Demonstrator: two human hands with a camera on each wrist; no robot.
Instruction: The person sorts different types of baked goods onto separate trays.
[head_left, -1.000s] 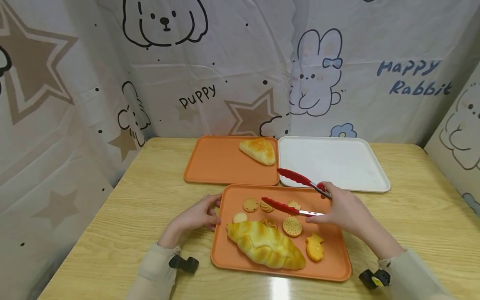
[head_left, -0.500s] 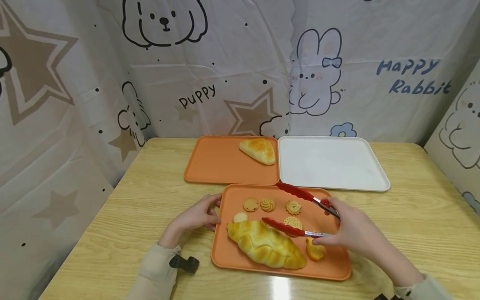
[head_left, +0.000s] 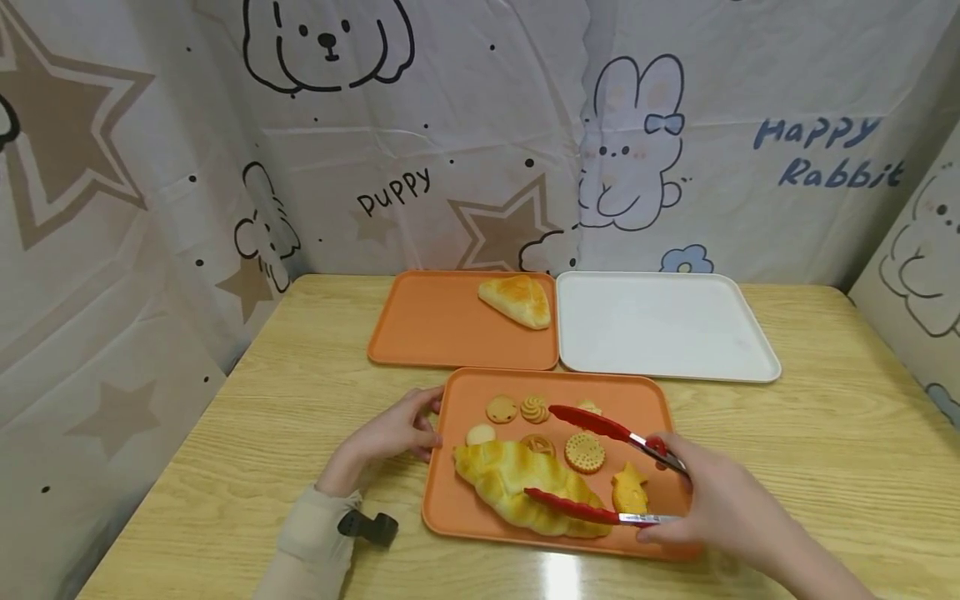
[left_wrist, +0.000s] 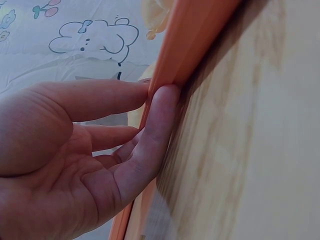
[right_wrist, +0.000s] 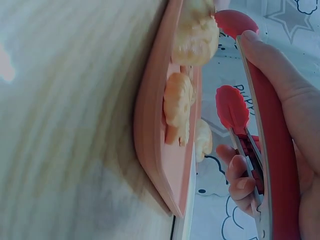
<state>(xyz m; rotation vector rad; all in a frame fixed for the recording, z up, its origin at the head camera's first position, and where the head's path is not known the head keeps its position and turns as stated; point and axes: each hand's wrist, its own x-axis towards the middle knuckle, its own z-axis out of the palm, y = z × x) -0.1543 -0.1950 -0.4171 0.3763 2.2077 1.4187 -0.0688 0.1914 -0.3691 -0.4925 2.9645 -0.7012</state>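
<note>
In the head view my left hand grips the left edge of the front orange tray; in the left wrist view its digits pinch the rim. My right hand holds a pair of red-tipped tongs, their arms spread apart. The lower arm passes over a large golden croissant-like bread, the upper one over small biscuits. A round dotted biscuit shows between the arms, and a pineapple-shaped biscuit lies to its right. In the right wrist view the tongs hover above the tray.
Behind the front tray, a second orange tray bears a triangular pastry. A white tray stands to its right. Several small biscuits, including a swirl one, lie at the tray's back. Printed cloth hangs behind the wooden table.
My right hand has brought the tongs toward me and slightly right, from over the small biscuits to over the bread, with their arms spreading wider. My left hand has stayed on the tray.
</note>
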